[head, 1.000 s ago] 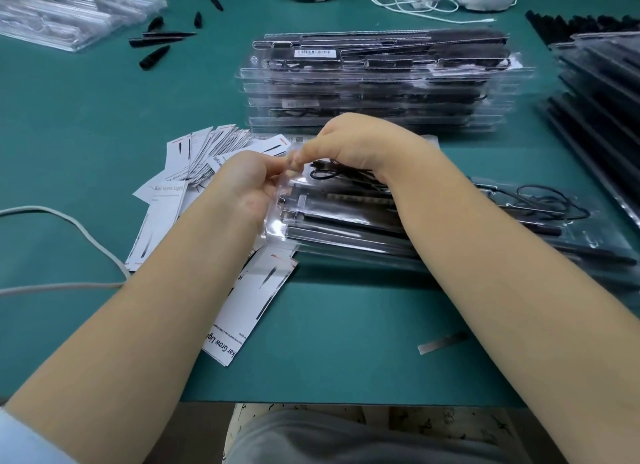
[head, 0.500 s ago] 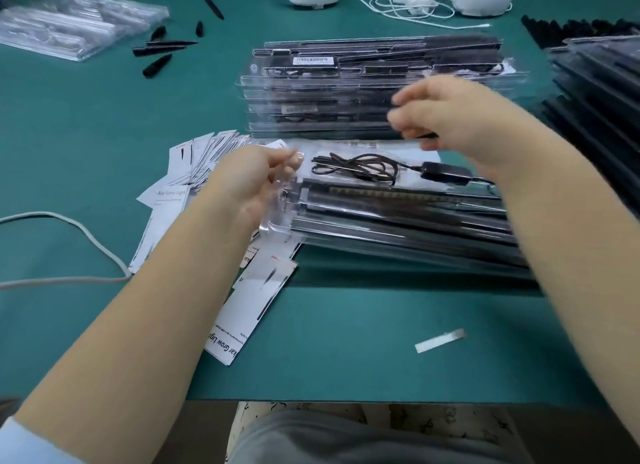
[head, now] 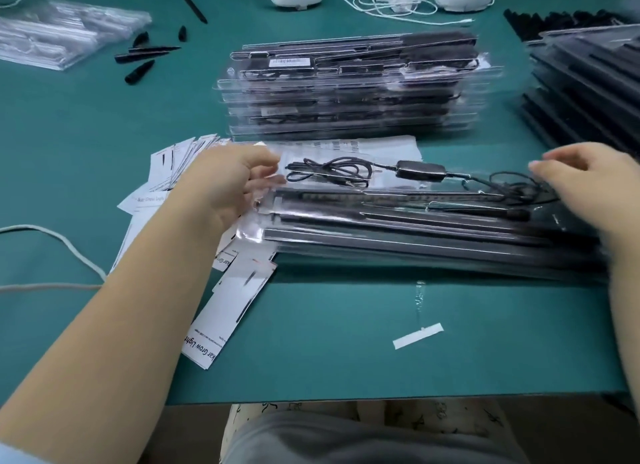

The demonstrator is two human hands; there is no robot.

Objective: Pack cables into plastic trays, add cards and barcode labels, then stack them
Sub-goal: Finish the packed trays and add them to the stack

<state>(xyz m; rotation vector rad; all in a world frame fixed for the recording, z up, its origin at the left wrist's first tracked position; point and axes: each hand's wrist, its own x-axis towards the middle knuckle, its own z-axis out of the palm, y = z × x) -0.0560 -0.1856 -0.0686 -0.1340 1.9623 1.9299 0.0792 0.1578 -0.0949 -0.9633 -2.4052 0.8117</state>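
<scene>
A teal table mat (head: 329,342) carries clear plastic trays (head: 346,93) of black parts, a black cable (head: 329,171), and white cards (head: 221,311).

Green-topped table (head: 329,342), evenly lit

Bare forearms; pale blue sleeve (head: 14,455) edge at left arm; grey shorts (head: 363,439).

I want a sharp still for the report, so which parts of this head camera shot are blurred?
Head view: motion blur smears the right hand, the right end of the near tray and the tray stack behind; the left hand and cable are sharper; the tray plastic glares lightly.
</scene>
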